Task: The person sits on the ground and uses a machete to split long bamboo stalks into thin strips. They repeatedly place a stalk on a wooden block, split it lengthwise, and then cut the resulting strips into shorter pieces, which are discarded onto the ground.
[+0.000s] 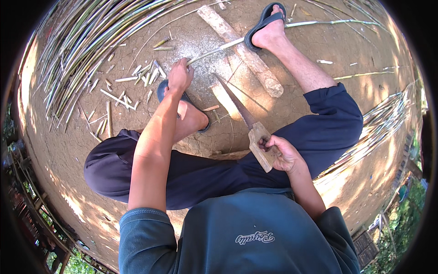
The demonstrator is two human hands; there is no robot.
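Note:
My left hand [180, 74] is closed round the near end of a long, thin cane pole [211, 53]. The pole slants up to the right across a log [246, 57] on the ground, and my right foot in a dark sandal [266, 23] presses on it beside the log. In my right hand [286, 154] is a handsaw [260, 146], gripped by its wooden handle. Its narrow toothed blade [235, 102] points up and left, apart from the pole. Pale sawdust [194, 48] covers the soil around the pole.
Short cut cane pieces [146, 75] are scattered left of my left foot [191, 116]. A big heap of long canes [86, 50] lies at the far left. Another bundle of thin split strips [374, 130] is on the right. Bare cracked soil [365, 55] surrounds my legs.

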